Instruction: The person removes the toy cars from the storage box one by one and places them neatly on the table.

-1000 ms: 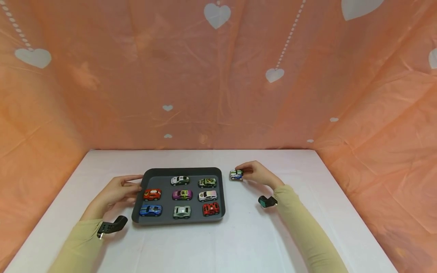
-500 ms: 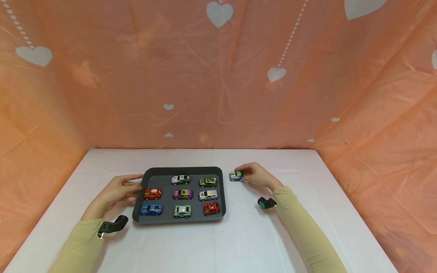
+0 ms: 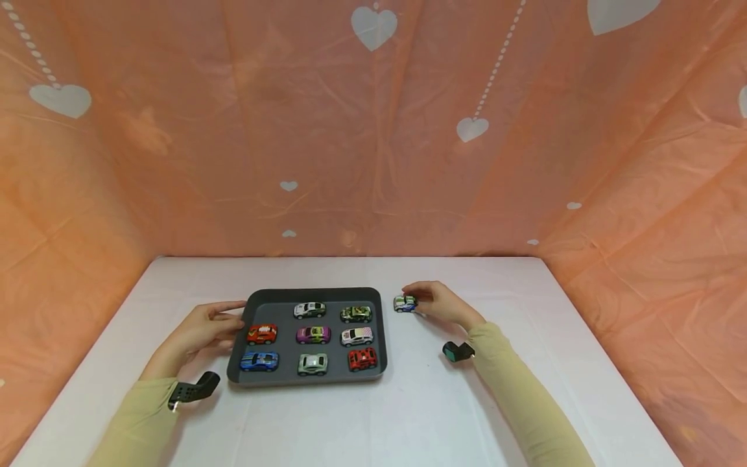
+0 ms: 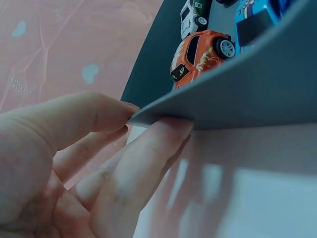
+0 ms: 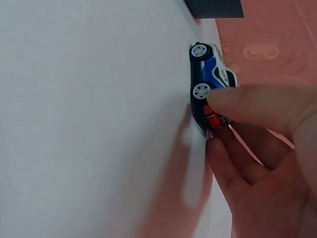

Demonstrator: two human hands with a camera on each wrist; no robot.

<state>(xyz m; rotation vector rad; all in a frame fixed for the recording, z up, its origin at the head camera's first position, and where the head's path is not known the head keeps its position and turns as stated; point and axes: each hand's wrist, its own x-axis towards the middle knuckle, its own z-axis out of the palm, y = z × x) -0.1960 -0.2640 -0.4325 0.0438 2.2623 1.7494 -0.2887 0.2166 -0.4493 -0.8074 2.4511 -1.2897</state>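
At the left end of a dark grey tray (image 3: 382, 344), my left hand (image 3: 201, 331) holds the rim, with fingertips at the edge and a digit against the outer wall in the left wrist view. Several toy cars stand in rows in the tray, among them an orange-red car (image 4: 198, 54) and a blue car (image 3: 259, 361) near that hand. Just off the tray's back right corner, my right hand (image 3: 443, 303) pinches a white, blue and green toy car (image 5: 210, 74) by its rear end. Its wheels are close to the white tabletop.
Also in the tray are a purple car (image 3: 313, 335), a pale green car (image 3: 312, 364) and a red car (image 3: 362, 359). An orange cloth (image 3: 373, 162) with pale hearts rises behind and beside the white table (image 3: 350, 428).
Both hands, the tray and the pinched toy car stay almost where they were. The whole head view shifts slightly.
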